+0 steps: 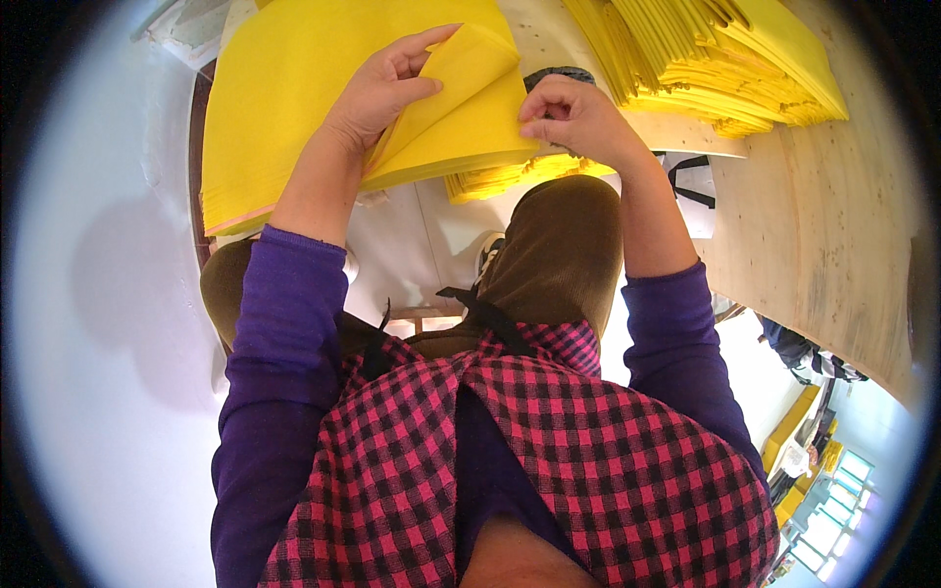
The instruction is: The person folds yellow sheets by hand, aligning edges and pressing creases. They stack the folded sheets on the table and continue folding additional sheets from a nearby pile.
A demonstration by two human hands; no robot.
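My left hand [377, 98] is at a turned-up yellow sheet [461, 83], its fingers at the upper edge and its thumb lower down. The sheet is folded back over a thick stack of flat yellow sheets [284, 108]; it looks like thin cloth or soft paper. Beside the stack's right edge is my right hand [578, 118], fingers curled and thumb pressed to the fingertips. Whatever sits in that pinch, if anything, is too small to tell. A dark object [559, 74] lies partly hidden behind the right hand.
More folded yellow pieces [725, 73] are piled on the wooden table [804, 216] at the far right. Another yellow bundle [510, 178] shows under the near edge of the stack. My knees [573, 225] are just below the work. A white wall [108, 294] stands close on the left.
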